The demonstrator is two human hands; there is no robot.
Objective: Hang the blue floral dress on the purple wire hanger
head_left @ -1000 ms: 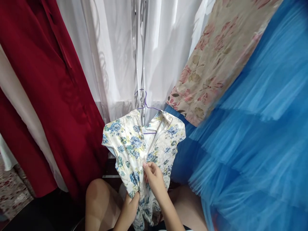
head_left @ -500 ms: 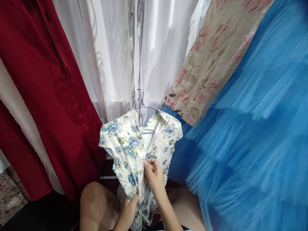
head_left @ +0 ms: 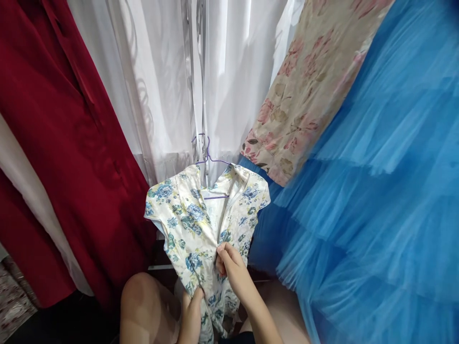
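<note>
A white dress with blue flowers [head_left: 195,215] hangs in front of me on a thin purple hanger [head_left: 209,152]. Its front opening is parted in a V from the collar down to about mid-chest. At the bottom of that V, my right hand [head_left: 229,263] pinches the edge of the fabric between thumb and fingers. Lower on the dress's left side, my left hand [head_left: 192,310] grips a fold, thumb in front and the fingers hidden behind the cloth. The dress's lower part bunches between my knees.
A dark red garment [head_left: 82,143] hangs at left. White curtains [head_left: 161,95] and a narrow metal stand [head_left: 198,95] are behind the dress. At right hang a beige floral garment [head_left: 297,105] and a layered blue tulle skirt [head_left: 358,215]. My bare knee [head_left: 143,301] is below.
My right hand has moved slightly down along the front opening, and the V looks wider and longer. The left hand keeps its hold. The view has shifted a little.
</note>
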